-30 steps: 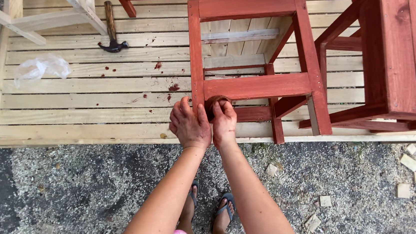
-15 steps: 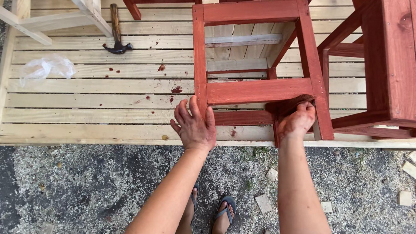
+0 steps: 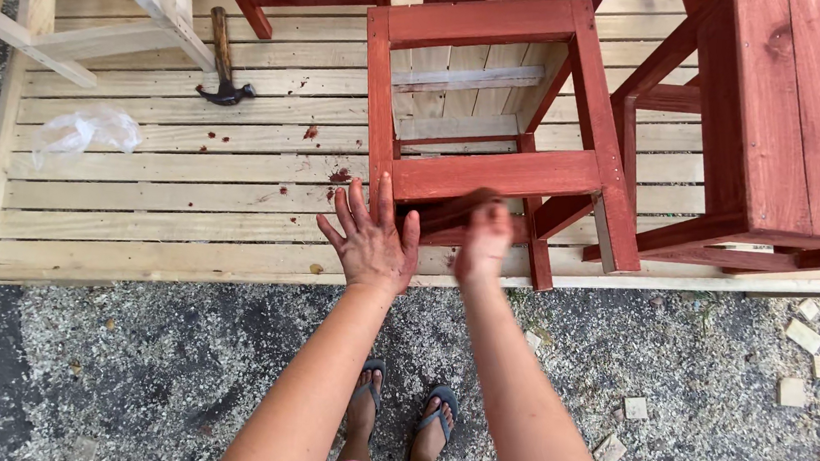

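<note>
Red-stained wooden stool frame (image 3: pixel 499 120) with square legs and rails lies tipped on its side at top centre of the frame, resting on a pale slatted wooden platform (image 3: pixel 166 189). Left hand (image 3: pixel 369 242) is spread, fingers fanned, palm down and stained red, just below the frame's near left leg at centre; cannot tell if it touches the wood. Right hand (image 3: pixel 483 239) is motion-blurred just right of it, at the lower red rail; cannot tell if its fingers are curled or gripping anything. Both forearms run up from the bottom edge.

Second red-stained wooden piece with a plank top (image 3: pixel 796 116) fills the upper right, just beside the stool frame. Black-headed hammer with wooden handle (image 3: pixel 221 71) lies on the platform at upper left, well apart from the hands. Crumpled clear plastic bag (image 3: pixel 83 130) sits at left. Unpainted pale wooden frame (image 3: pixel 84 4) is in the upper left corner. Red stain spots (image 3: pixel 336 177) mark slats near the left hand. Grey gravel ground (image 3: pixel 141 365) covers the lower half, with small pale wood offcuts (image 3: pixel 814 355) scattered at lower right. Feet in dark flip-flops (image 3: pixel 403 418) stand at bottom centre.
</note>
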